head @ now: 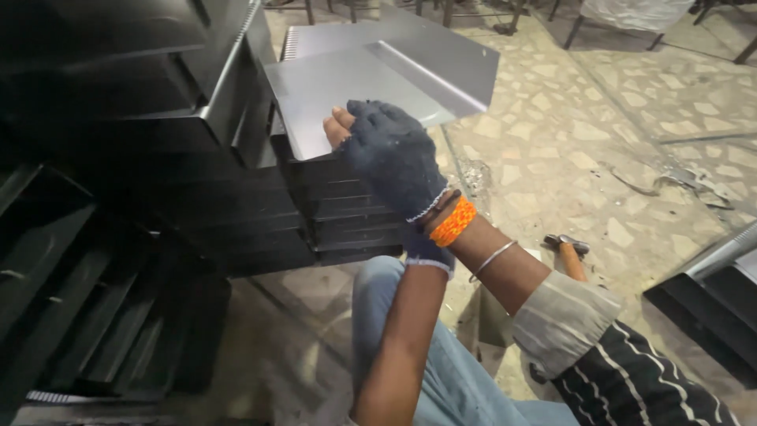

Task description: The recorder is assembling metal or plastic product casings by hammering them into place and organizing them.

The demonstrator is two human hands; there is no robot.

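Observation:
My right hand, in a dark fingerless glove, is closed on the near edge of a grey folded sheet-metal panel. The panel lies on top of a stack of dark metal trays. An orange band and a thin metal bangle sit on that wrist. My left hand also wears a glove. It sits just under my right wrist, against the front of the stack, and is mostly hidden, so its grip cannot be made out.
More dark metal trays are stacked at left and lower left. A hammer with a wooden handle lies on the stone-chip floor. Dark metal parts sit at right, with furniture legs at the top.

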